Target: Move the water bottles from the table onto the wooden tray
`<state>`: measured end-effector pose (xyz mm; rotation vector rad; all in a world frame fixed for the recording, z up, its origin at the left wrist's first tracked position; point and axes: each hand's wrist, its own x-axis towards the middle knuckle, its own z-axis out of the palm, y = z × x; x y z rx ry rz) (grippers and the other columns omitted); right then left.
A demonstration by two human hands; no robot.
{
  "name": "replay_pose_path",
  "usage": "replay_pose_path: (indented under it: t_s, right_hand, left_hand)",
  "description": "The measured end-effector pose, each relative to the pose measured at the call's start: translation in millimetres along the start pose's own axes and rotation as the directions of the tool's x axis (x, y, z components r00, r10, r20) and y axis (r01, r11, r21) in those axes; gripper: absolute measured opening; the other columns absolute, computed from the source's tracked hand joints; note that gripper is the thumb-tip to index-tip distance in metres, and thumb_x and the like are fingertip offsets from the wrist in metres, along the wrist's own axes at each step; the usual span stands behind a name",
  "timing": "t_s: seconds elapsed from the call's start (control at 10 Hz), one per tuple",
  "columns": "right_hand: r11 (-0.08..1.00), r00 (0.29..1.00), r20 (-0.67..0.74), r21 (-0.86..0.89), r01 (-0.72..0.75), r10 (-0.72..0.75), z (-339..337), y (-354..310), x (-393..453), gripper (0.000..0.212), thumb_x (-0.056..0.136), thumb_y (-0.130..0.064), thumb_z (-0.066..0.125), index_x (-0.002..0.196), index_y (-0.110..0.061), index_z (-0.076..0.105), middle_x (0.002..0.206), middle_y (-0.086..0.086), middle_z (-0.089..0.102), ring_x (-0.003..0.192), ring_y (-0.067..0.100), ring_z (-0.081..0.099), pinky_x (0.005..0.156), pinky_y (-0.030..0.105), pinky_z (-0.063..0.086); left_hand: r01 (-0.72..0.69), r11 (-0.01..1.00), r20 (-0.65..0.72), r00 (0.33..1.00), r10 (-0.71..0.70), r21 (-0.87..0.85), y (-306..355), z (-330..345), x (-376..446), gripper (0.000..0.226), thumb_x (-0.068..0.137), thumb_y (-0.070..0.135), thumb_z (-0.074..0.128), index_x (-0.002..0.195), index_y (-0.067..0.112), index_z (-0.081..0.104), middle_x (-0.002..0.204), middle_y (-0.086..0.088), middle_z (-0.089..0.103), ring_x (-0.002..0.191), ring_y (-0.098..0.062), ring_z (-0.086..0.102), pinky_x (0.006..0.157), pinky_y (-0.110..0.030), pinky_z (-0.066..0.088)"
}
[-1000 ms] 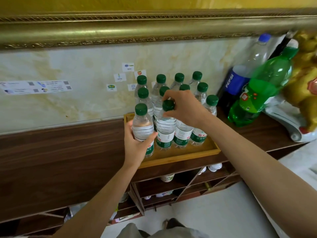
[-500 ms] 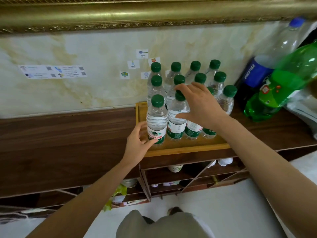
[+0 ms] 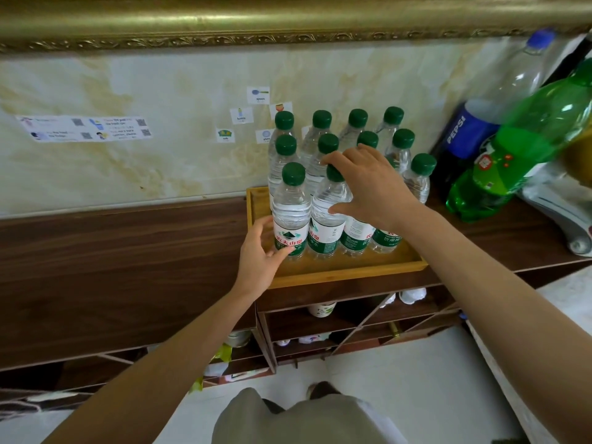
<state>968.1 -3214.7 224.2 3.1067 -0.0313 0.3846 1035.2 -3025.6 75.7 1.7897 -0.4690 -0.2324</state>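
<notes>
Green-capped water bottles (image 3: 323, 203) all seen packed on wooden tray (image 3: 349, 272), frame centre; none left on table (image 3: 121, 267). Left hand (image 3: 259, 254) loosely cupped against front-left bottle (image 3: 291, 213); right hand (image 3: 368, 187) spread over neighbour. Task judged nearly done.

Bare forearms, no sleeves; grey-khaki trousers (image 3: 307, 418); dark shoe (image 3: 322, 388).

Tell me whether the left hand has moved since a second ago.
Yes. The left hand has opened and slipped down the front-left bottle, from wrapping its label to resting fingertips near its base, closer to the wooden tray's front rim.
</notes>
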Motion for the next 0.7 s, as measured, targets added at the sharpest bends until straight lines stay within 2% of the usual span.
replay_pose_path:
  t_s: [0.1, 0.2, 0.3, 0.4, 0.5, 0.6, 0.7]
  right_hand:
    - [0.999, 0.999, -0.037, -0.036, -0.007, 0.006, 1.9, -0.1, -1.1, 0.076, 0.072, -0.039, 0.08, 0.136, -0.015, 0.046, 0.115, 0.009, 0.06, 0.11, 0.03, 0.053, 0.113, 0.04, 0.027]
    - [0.999, 0.998, -0.057, -0.031, -0.009, 0.007, 3.1, -1.3, -1.2, 0.076, 0.071, -0.037, 0.081, 0.135, -0.014, 0.047, 0.114, 0.01, 0.061, 0.109, 0.031, 0.054, 0.111, 0.041, 0.03]
    - [0.999, 0.999, -0.023, -0.019, -0.027, 0.026, 2.1, -2.9, -2.1, 0.077, 0.074, -0.038, 0.079, 0.138, -0.016, 0.043, 0.119, 0.008, 0.059, 0.115, 0.029, 0.052, 0.11, 0.038, 0.03]
    - [1.0, 0.999, -0.018, -0.01, -0.029, 0.029, 0.9, -3.0, -3.2, 0.077, 0.076, -0.039, 0.078, 0.14, -0.017, 0.041, 0.12, 0.007, 0.058, 0.116, 0.029, 0.052, 0.109, 0.038, 0.032]
    - [1.0, 1.0, -0.015, -0.022, -0.022, 0.021, 0.9, -3.0, -4.8, 0.077, 0.077, -0.04, 0.076, 0.141, -0.018, 0.04, 0.12, 0.007, 0.058, 0.115, 0.029, 0.053, 0.109, 0.039, 0.032]
    - [1.0, 1.0, 0.017, -0.019, -0.02, 0.021, -1.6, -2.2, -2.8, 0.074, 0.08, -0.041, 0.073, 0.141, -0.018, 0.039, 0.122, 0.007, 0.057, 0.116, 0.029, 0.052, 0.109, 0.039, 0.032]
    - [0.99, 0.999, -0.039, 0.139, -0.03, 0.035, -7.2, -4.8, -0.4, 0.06, 0.084, -0.038, 0.069, 0.135, -0.017, 0.047, 0.118, 0.006, 0.06, 0.108, 0.027, 0.056, 0.098, 0.039, 0.044]
  left_hand:
    - [-0.002, 1.0, 0.006, 1.0, 0.002, 0.01, -0.1, -0.7, 0.7, 0.065, 0.077, 0.006, 0.078, 0.132, 0.019, 0.047, 0.137, 0.005, 0.051, 0.129, -0.013, 0.047, 0.095, -0.025, 0.049]
    - [0.002, 1.0, 0.014, 1.0, -0.002, 0.011, 1.7, -1.3, 0.2, 0.066, 0.077, 0.006, 0.078, 0.133, 0.019, 0.046, 0.132, 0.012, 0.049, 0.127, -0.009, 0.046, 0.096, -0.027, 0.049]
    - [0.004, 1.0, 0.025, 1.0, -0.004, 0.023, 2.6, -2.2, 1.1, 0.068, 0.077, 0.009, 0.078, 0.135, 0.018, 0.045, 0.134, 0.009, 0.049, 0.126, -0.006, 0.044, 0.094, -0.025, 0.049]
    - [0.006, 0.999, 0.036, 0.999, -0.008, 0.052, 4.5, -3.7, 3.4, 0.069, 0.077, 0.012, 0.079, 0.136, 0.018, 0.044, 0.136, 0.007, 0.05, 0.123, -0.004, 0.044, 0.09, -0.021, 0.049]
    - [-0.008, 0.994, 0.059, 0.998, 0.001, 0.109, 10.3, -6.3, 1.8, 0.067, 0.078, 0.015, 0.078, 0.136, 0.017, 0.044, 0.132, 0.008, 0.052, 0.119, -0.002, 0.046, 0.084, -0.008, 0.044]
    - [0.018, 0.976, 0.151, 0.987, -0.052, 0.218, 15.4, -15.7, 14.0, 0.067, 0.078, 0.032, 0.078, 0.134, 0.021, 0.044, 0.134, 0.007, 0.055, 0.122, -0.008, 0.05, 0.103, -0.027, 0.041]
    - [0.014, 0.943, 0.306, 0.944, -0.121, 0.332, 29.4, -37.2, 22.7, 0.064, 0.079, 0.044, 0.074, 0.133, 0.023, 0.048, 0.13, 0.008, 0.058, 0.119, -0.011, 0.055, 0.104, -0.038, 0.044]
